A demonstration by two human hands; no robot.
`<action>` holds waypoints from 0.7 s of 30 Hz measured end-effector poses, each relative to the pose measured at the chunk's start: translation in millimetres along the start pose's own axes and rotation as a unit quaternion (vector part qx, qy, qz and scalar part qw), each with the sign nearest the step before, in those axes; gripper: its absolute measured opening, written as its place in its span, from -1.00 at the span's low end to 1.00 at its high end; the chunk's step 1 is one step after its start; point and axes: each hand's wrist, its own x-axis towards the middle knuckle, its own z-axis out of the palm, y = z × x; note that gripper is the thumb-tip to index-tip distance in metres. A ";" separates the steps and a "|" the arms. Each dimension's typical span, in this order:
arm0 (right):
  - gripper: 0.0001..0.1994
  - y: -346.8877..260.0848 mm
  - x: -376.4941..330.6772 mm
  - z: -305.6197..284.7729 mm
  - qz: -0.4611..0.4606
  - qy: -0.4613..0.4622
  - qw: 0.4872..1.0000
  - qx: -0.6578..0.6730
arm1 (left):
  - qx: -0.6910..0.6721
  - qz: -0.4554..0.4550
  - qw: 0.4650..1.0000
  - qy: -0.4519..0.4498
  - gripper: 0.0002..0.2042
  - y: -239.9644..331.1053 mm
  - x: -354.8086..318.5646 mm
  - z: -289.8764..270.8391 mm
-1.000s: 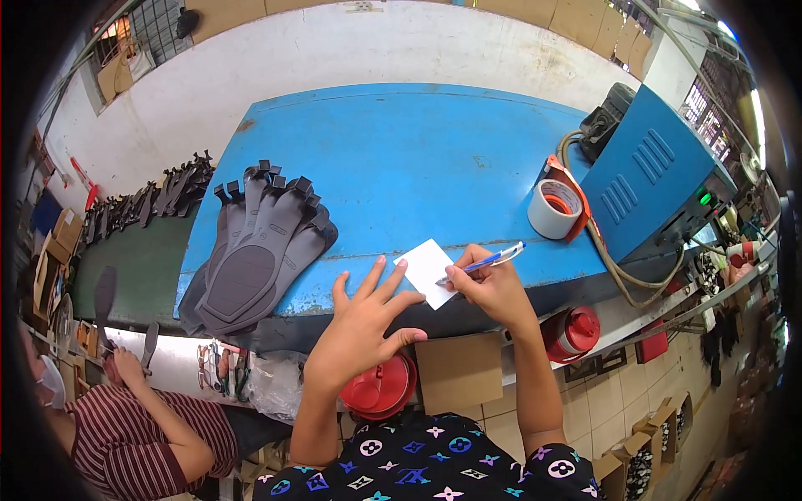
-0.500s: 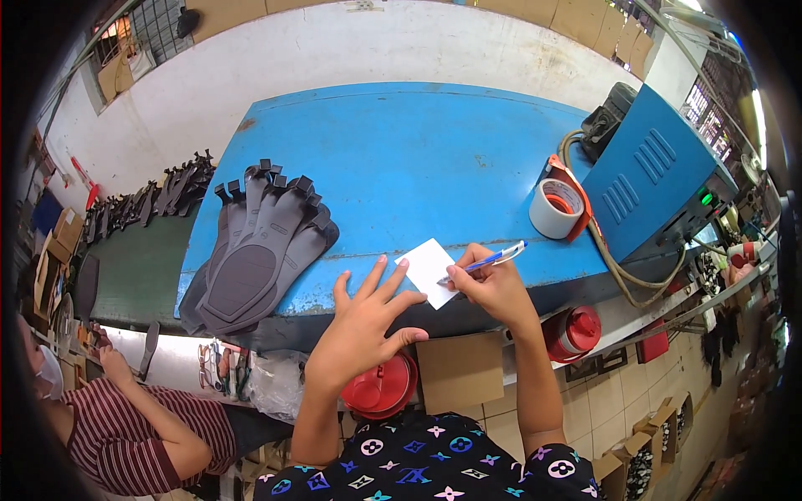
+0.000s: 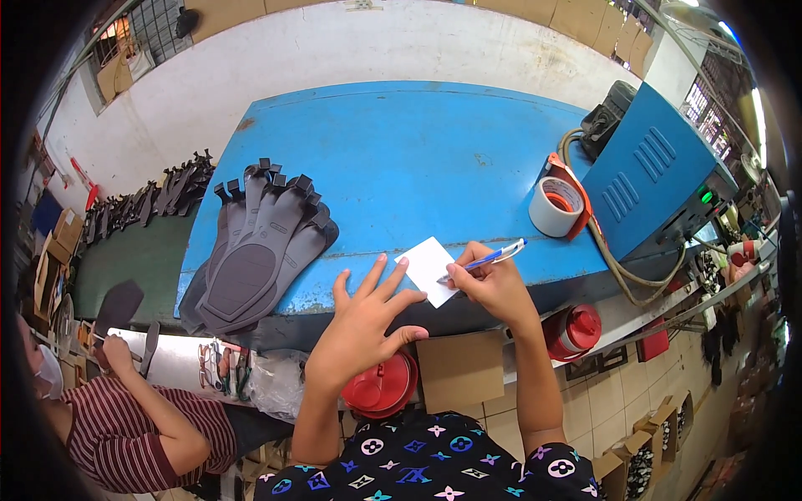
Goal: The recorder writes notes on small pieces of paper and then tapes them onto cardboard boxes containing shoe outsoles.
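Note:
A small white square of paper lies at the near edge of the blue metal table. Spread fingers of my left hand reach over its left side, fingertips at the paper and thumb pointing right. My right hand pinches a blue-and-white pen, its tip on the paper. To the left, several dark grey rubber swim-fin-shaped pieces lie fanned in a stack with black tabs at their far ends.
A tape dispenser and a blue box with vents stand right, with a hose alongside. Red jugs sit below the table edge. A co-worker is at the left beside a green surface holding black parts.
My hands and the paper stay nearly in place; the pen's upper end shifts very slightly. At the left, the co-worker's hand has moved and a dark flat piece now shows broadside above it.

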 end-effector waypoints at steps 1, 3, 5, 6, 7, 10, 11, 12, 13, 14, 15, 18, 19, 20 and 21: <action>-0.79 2.1 0.4 0.1 -0.015 0.002 1.000 0.000 | 0.001 0.001 1.000 0.001 -0.53 0.1 0.0 -0.1; -0.79 3.2 0.4 -0.2 -0.019 0.001 1.000 0.001 | 0.001 0.001 1.000 0.001 -0.53 0.4 0.0 -0.2; -0.78 3.5 0.0 -1.9 -0.023 0.001 1.000 0.001 | 0.001 0.001 1.000 0.000 -0.53 0.7 0.0 -0.3; -0.78 3.4 -0.2 -3.8 -0.018 -0.015 1.000 0.007 | 0.003 0.006 1.000 0.001 -0.55 1.0 -0.1 -0.9; -0.78 3.3 -0.3 -5.2 -0.014 -0.031 0.999 0.014 | 0.006 0.011 1.000 0.001 -0.57 1.2 -0.1 -1.4; -0.79 5.9 -0.2 -6.2 -0.020 -0.026 0.999 -0.010 | 0.008 0.009 1.000 -0.002 -0.57 1.4 -0.3 -1.4; -0.79 5.5 0.6 -7.5 -0.020 -0.026 0.999 -0.009 | 0.008 0.009 1.000 -0.002 -0.57 1.3 0.1 -1.2; -0.79 3.9 1.1 -8.4 -0.007 -0.004 1.000 -0.023 | 0.009 0.010 1.000 -0.001 -0.57 1.2 -0.4 -1.4; -0.79 2.7 1.1 -8.8 0.005 0.017 0.999 -0.036 | 0.009 0.010 1.000 0.001 -0.57 1.0 -0.9 -1.6; -0.79 2.3 0.0 -8.2 0.005 0.017 0.999 -0.036 | 0.009 0.010 1.000 0.000 -0.57 0.9 -1.3 -1.4; -0.80 2.4 -0.8 -7.9 -0.001 0.023 1.000 0.002 | 0.009 0.010 1.000 0.003 -0.57 0.9 -0.9 -0.4; -0.80 2.1 0.1 -4.5 -0.008 0.029 0.999 0.026 | 0.009 0.011 1.000 0.006 -0.56 0.5 0.2 -0.2; -0.80 1.7 0.3 -3.6 -0.008 0.031 0.999 0.012 | 0.009 0.013 1.000 0.005 -0.56 0.7 0.4 -0.3; -0.80 1.3 0.5 -3.4 -0.008 0.031 0.999 0.012 | 0.009 0.012 1.000 0.005 -0.56 1.0 0.2 -0.4; -0.80 1.2 1.2 -3.2 -0.002 0.021 1.000 0.002 | 0.012 0.013 1.000 0.005 -0.56 0.6 0.1 -0.5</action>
